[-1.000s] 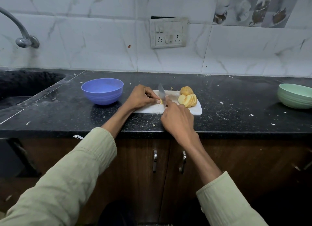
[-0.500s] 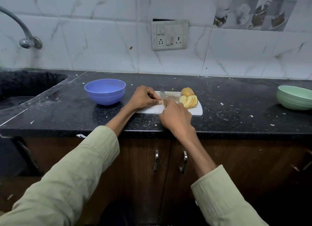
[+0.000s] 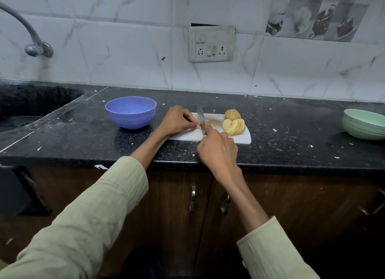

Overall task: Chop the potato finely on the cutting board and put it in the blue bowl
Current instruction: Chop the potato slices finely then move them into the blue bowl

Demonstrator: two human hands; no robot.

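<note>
Gripping a knife [image 3: 201, 116], the right hand [image 3: 217, 151] is cutting a potato piece [image 3: 199, 127] that the left hand [image 3: 177, 120] is pinching on the cutting board [image 3: 245, 137].

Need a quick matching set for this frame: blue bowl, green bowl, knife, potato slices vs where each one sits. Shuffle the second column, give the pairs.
Things:
1. blue bowl
2. green bowl
3. knife
4. potato slices

Places:
A. gripped by the right hand, blade over the cutting board
B. fanned out on the right part of the cutting board
C. on the countertop left of the cutting board, beyond the left hand
D. at the far right edge of the countertop

Pairs: 1-C, 2-D, 3-A, 4-B
</note>
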